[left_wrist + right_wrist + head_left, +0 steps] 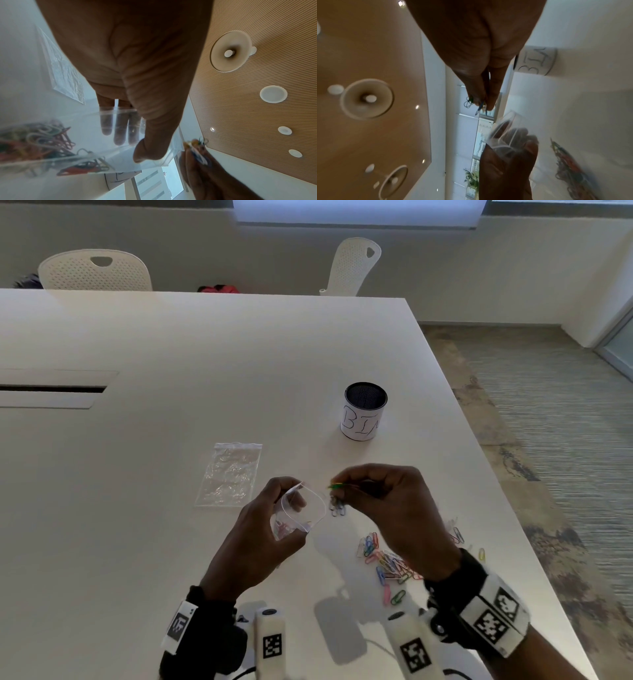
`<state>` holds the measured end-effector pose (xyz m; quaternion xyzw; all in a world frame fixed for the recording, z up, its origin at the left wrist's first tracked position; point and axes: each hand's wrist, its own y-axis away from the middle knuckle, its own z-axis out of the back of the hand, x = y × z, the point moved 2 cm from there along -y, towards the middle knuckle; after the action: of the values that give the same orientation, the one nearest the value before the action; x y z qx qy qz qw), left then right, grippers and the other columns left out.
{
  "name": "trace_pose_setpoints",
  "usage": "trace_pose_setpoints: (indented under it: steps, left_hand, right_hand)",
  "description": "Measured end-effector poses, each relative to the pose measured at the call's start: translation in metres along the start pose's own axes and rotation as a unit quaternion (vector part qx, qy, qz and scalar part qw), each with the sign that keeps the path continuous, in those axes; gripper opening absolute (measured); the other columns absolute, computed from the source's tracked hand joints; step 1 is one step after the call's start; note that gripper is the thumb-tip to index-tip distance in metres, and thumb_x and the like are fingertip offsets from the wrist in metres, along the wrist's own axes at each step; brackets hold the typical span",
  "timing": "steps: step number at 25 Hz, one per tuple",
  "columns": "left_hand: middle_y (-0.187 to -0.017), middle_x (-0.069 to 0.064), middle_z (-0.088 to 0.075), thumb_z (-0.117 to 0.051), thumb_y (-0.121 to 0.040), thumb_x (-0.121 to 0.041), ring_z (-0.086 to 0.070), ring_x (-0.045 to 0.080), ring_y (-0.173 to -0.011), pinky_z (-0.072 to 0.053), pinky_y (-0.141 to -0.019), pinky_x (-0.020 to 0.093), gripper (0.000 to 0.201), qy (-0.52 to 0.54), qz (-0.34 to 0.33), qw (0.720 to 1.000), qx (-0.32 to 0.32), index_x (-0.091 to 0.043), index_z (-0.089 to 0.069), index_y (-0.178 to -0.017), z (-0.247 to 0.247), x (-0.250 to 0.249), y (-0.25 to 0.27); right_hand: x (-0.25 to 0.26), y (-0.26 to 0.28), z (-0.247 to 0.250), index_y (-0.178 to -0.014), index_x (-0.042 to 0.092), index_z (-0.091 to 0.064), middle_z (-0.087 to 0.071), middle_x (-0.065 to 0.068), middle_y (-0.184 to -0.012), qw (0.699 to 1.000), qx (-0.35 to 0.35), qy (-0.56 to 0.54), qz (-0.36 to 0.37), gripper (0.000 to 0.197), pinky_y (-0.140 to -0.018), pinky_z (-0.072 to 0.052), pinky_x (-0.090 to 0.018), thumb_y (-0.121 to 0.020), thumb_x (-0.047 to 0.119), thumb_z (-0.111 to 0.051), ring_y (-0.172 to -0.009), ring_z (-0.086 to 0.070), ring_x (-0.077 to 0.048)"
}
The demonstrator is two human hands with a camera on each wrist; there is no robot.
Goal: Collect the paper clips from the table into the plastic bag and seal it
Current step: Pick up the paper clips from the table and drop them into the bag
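Note:
My left hand (pixel 274 508) holds a small clear plastic bag (pixel 301 513) above the table, thumb and fingers spreading its mouth wide. Several coloured paper clips (pixel 42 142) lie inside it. My right hand (pixel 346 486) hovers just right of the bag's mouth and pinches a small bunch of paper clips (pixel 337 501), some dangling below the fingertips. In the right wrist view these pinched clips (pixel 479 106) hang just above the bag's rim (pixel 506 128). A loose pile of coloured paper clips (pixel 390 566) lies on the white table (pixel 171 354) under my right wrist.
A second clear plastic bag (pixel 231 474) lies flat on the table left of my hands. A black mesh cup (pixel 364 410) with a paper label marked "BIN" stands behind them. The table's right edge (pixel 486 460) runs close by the clip pile. Two white chairs stand beyond the far edge.

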<state>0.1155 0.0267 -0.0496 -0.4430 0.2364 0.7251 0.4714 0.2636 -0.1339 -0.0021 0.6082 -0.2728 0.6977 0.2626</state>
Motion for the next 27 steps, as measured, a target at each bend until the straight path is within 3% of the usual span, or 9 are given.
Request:
trace_pose_setpoints:
  steps: [3, 6, 9, 12, 16, 22, 25, 27]
  left_hand:
    - [-0.107, -0.011, -0.069, -0.081, -0.082, -0.010, -0.068, 0.015, -0.092, -0.059, -0.071, 0.027, 0.056, -0.008, 0.005, 1.000, 0.001, -0.035, -0.052, -0.123, 0.001, -0.002, 0.001]
    - [-0.105, -0.013, -0.069, -0.080, -0.082, -0.009, -0.067, 0.013, -0.091, -0.057, -0.066, 0.021, 0.058, -0.010, 0.004, 1.000, 0.000, -0.036, -0.052, -0.125, 0.002, -0.002, 0.002]
    - [-0.105, -0.011, -0.071, -0.080, -0.084, -0.010, -0.069, 0.013, -0.093, -0.057, -0.070, 0.021, 0.055, -0.001, -0.001, 1.000, -0.002, -0.036, -0.052, -0.124, 0.002, 0.000, 0.003]
    - [-0.106, -0.013, -0.070, -0.079, -0.084, -0.009, -0.068, 0.011, -0.097, -0.056, -0.072, 0.020, 0.055, -0.006, 0.002, 1.000, -0.006, -0.037, -0.052, -0.123, 0.002, 0.001, 0.002]
    - [-0.109, -0.013, -0.069, -0.078, -0.083, -0.011, -0.068, 0.012, -0.103, -0.057, -0.079, 0.024, 0.055, -0.007, 0.005, 1.000, 0.000, -0.037, -0.052, -0.124, 0.001, 0.000, 0.001]
    - [-0.111, -0.011, -0.068, -0.079, -0.083, -0.007, -0.067, 0.010, -0.109, -0.053, -0.082, 0.015, 0.057, 0.000, -0.004, 1.000, -0.001, -0.035, -0.054, -0.126, -0.003, -0.001, 0.001]
    - [-0.111, -0.009, -0.068, -0.079, -0.083, -0.006, -0.067, 0.009, -0.108, -0.053, -0.080, 0.013, 0.056, 0.003, -0.006, 1.000, 0.005, -0.034, -0.054, -0.125, -0.006, -0.002, -0.001]
    - [-0.111, -0.009, -0.068, -0.079, -0.083, -0.005, -0.067, 0.010, -0.108, -0.053, -0.080, 0.014, 0.057, 0.003, -0.009, 1.000, 0.010, -0.033, -0.054, -0.126, -0.008, -0.003, -0.002]
  right_hand:
    - [0.000, -0.008, -0.028, -0.095, 0.011, -0.082, -0.081, 0.000, -0.090, 0.991, 0.001, 0.099, 0.086, 0.015, -0.081, -0.063, -0.026, -0.083, 0.002, -0.082, -0.083, -0.078, -0.012]
    - [-0.007, -0.010, -0.042, -0.099, 0.013, -0.082, -0.079, 0.001, -0.094, 0.971, 0.033, 0.193, 0.135, 0.017, -0.077, -0.063, -0.027, -0.087, 0.001, -0.078, -0.083, -0.075, -0.007]
    - [-0.007, -0.009, -0.046, -0.102, 0.015, -0.082, -0.080, 0.001, -0.096, 0.964, 0.065, 0.222, 0.134, 0.019, -0.077, -0.063, -0.029, -0.089, 0.002, -0.076, -0.085, -0.076, -0.006]
    - [0.000, -0.009, -0.043, -0.103, 0.014, -0.082, -0.082, 0.002, -0.095, 0.959, 0.085, 0.229, 0.143, 0.016, -0.077, -0.062, -0.023, -0.092, 0.004, -0.074, -0.085, -0.077, -0.003]
    - [0.009, -0.010, -0.032, -0.101, 0.013, -0.082, -0.082, 0.002, -0.092, 0.955, 0.065, 0.244, 0.155, 0.013, -0.076, -0.062, -0.022, -0.091, 0.006, -0.076, -0.081, -0.076, -0.003]
    - [-0.008, -0.011, 0.039, -0.097, 0.018, -0.082, -0.081, 0.007, -0.086, 0.957, -0.014, 0.283, 0.071, 0.017, -0.080, -0.060, -0.015, -0.086, 0.005, -0.080, -0.078, -0.076, 0.002]
    - [-0.033, -0.005, 0.082, -0.102, 0.018, -0.081, -0.081, 0.004, -0.096, 0.934, -0.021, 0.357, -0.004, 0.018, -0.077, -0.054, -0.006, -0.089, 0.006, -0.078, -0.082, -0.074, 0.001]
    - [-0.051, -0.002, 0.105, -0.108, 0.016, -0.080, -0.079, -0.001, -0.106, 0.909, -0.034, 0.413, -0.041, 0.021, -0.078, -0.052, -0.013, -0.091, 0.005, -0.075, -0.086, -0.073, -0.007]
